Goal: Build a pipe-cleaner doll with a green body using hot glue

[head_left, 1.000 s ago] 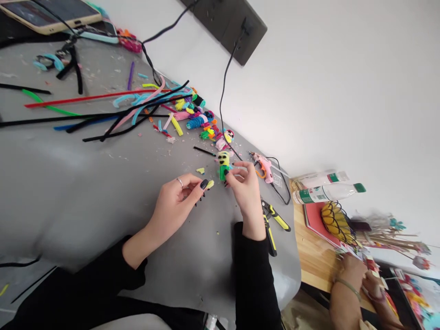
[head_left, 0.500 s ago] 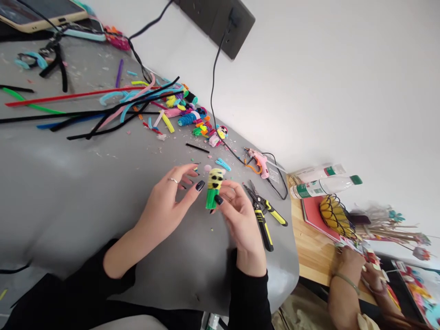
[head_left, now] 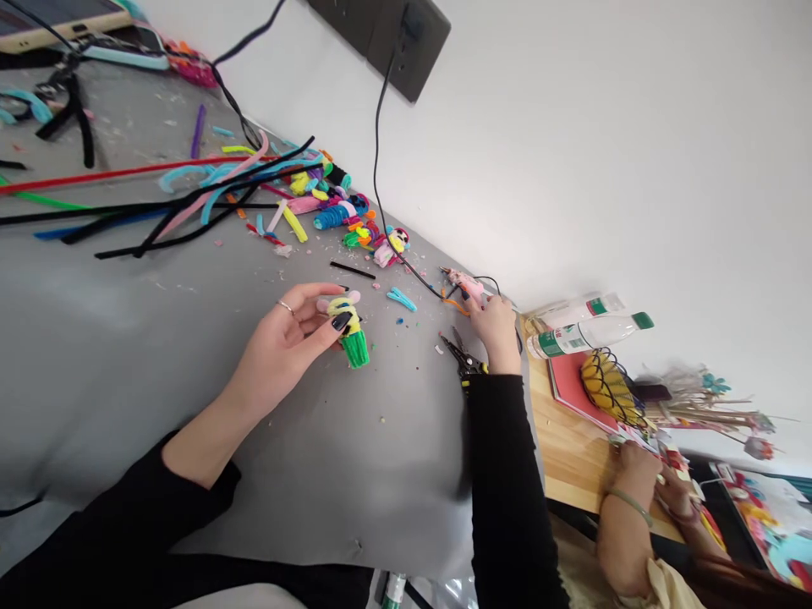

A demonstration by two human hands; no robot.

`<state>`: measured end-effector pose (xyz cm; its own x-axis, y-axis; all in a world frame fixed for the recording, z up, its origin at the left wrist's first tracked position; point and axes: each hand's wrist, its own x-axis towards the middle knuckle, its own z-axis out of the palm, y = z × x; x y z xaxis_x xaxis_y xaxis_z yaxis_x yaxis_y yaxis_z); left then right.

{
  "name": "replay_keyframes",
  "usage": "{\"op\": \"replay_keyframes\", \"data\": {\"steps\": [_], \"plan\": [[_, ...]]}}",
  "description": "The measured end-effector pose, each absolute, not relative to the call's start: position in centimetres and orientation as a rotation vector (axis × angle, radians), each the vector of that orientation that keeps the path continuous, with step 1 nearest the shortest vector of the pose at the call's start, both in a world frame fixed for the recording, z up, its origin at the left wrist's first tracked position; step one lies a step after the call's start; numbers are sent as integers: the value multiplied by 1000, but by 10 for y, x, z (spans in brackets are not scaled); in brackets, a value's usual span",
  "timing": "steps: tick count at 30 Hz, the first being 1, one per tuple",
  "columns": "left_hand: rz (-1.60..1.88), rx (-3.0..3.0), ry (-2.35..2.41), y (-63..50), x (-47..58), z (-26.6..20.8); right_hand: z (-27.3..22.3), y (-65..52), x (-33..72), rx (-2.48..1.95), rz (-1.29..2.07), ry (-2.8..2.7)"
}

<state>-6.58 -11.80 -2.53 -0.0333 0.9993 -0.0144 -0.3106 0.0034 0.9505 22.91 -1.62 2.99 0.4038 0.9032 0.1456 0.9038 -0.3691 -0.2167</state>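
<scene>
My left hand [head_left: 279,342] is closed around a small pipe-cleaner figure [head_left: 355,348], with a green lower part, a yellow upper part and pinkish round bits on top. My thumb covers part of its front. Farther to the right, my right hand [head_left: 496,326] has its fingers around the handle of a pink glue gun [head_left: 463,278], which lies on the grey table by the wall. Its nozzle points left. Yellow-and-black pliers [head_left: 466,362] lie under my right wrist, their handles mostly hidden by the sleeve.
Loose pipe cleaners [head_left: 209,190] and several fuzzy figures [head_left: 336,213] lie along the wall. A blue folded piece [head_left: 402,298] and a black strip [head_left: 353,270] are nearer. A cord [head_left: 377,161] hangs from the socket [head_left: 412,51]. Bottles [head_left: 577,336] and a co-worker's hands [head_left: 640,465] are right.
My right hand has let go of the figure and moved right to the glue gun. My left hand has taken the figure, which is now farther left and tilted.
</scene>
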Motion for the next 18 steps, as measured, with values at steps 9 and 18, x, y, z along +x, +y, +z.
{"op": "replay_keyframes", "data": {"steps": [9,18], "plan": [[1391,919,926,-119,-67,-30,29,-3,235,-2457,-75,-1444],[1395,694,816,-117,-70,-20,51,-79,198,-1784,-196,-1690]]}}
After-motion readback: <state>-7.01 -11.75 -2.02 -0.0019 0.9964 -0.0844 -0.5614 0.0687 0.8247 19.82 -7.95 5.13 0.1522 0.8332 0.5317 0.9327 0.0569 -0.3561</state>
